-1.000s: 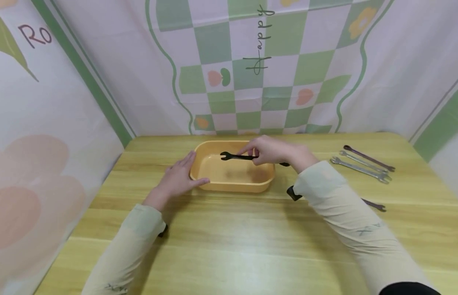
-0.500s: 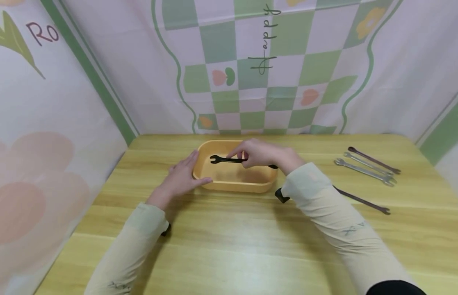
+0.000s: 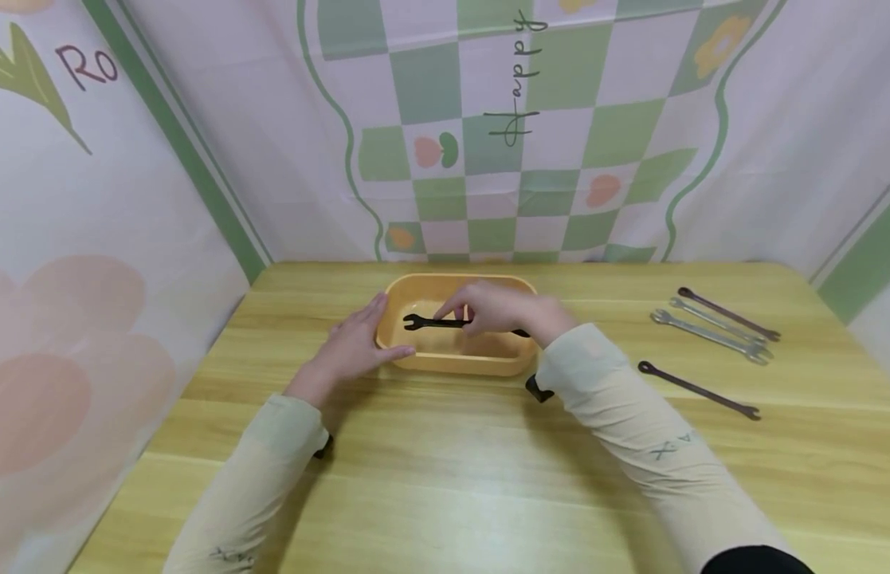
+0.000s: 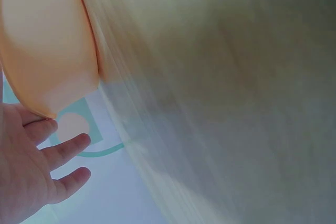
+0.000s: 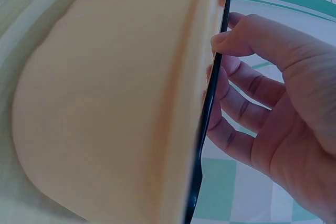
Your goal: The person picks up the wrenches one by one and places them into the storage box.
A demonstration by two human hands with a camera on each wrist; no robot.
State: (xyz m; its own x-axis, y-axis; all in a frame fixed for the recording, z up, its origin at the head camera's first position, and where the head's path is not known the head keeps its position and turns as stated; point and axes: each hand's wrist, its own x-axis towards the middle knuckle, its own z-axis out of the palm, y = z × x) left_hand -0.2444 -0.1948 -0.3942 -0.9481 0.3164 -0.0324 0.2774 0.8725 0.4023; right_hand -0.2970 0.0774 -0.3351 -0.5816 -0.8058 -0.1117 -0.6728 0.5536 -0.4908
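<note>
A black double-open-end wrench (image 3: 434,323) lies level within the yellow plastic tub (image 3: 459,365), low between its walls. My right hand (image 3: 496,306) pinches it near the middle, thumb against fingers, and covers part of its shaft. In the right wrist view the wrench (image 5: 209,98) runs along the tub's side, between thumb and fingers. My left hand (image 3: 351,341) rests against the tub's left end, fingers along the outer wall and thumb across the front corner. The left wrist view shows that hand (image 4: 31,161) with fingers spread and extended beside the tub (image 4: 50,35).
On the wooden table (image 3: 445,478), right of the tub, lie a dark combination wrench (image 3: 727,314), two silver wrenches (image 3: 710,332) close together, and another dark combination wrench (image 3: 699,390) nearer the front. A patterned curtain (image 3: 488,191) hangs behind the table.
My right hand has moved left and down into the tub with the black wrench. The near dark wrench has come into full view from behind the sleeve. My left hand stays at the tub.
</note>
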